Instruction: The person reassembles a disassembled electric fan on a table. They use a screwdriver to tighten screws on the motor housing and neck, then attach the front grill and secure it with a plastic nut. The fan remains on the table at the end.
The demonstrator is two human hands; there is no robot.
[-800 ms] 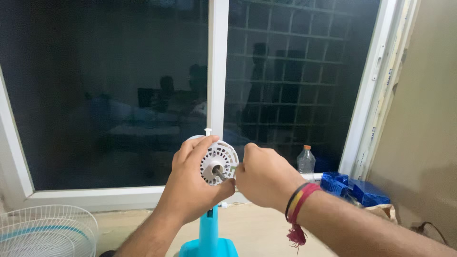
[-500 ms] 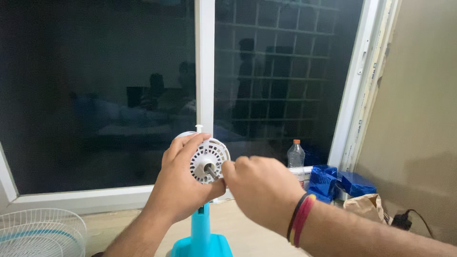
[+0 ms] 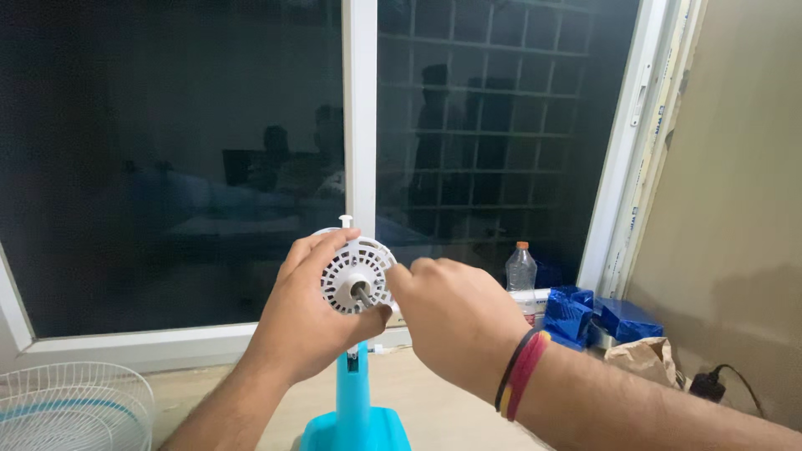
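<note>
Before a tall dark window point(image 3: 184, 159) with a white frame, my left hand point(image 3: 305, 321) wraps around the round white motor housing point(image 3: 357, 276) of a table fan, fingers curled over its top edge and thumb pressed under its lower rim, so my left grip is closed on the housing. Its slotted front faces me, with a bare metal shaft point(image 3: 362, 292) sticking out of the middle. My right hand point(image 3: 455, 321) sits just beside the housing on its right, fingertips pinched together against the rim; I cannot tell what, if anything, is held between them. A red, yellow and black thread band point(image 3: 520, 373) circles my right wrist. Below the housing, a bright blue stand point(image 3: 355, 409) drops to its blue base at the bottom of the view. On the floor point(image 3: 418, 392), at the lower left corner, lies a white wire fan guard point(image 3: 71, 409). Along the window sill to the right stand a clear plastic bottle point(image 3: 520, 271) with an orange cap, blue packets point(image 3: 597, 317) and a crumpled brown paper bag point(image 3: 643, 361), with a black plug point(image 3: 710, 384) near the wall.
</note>
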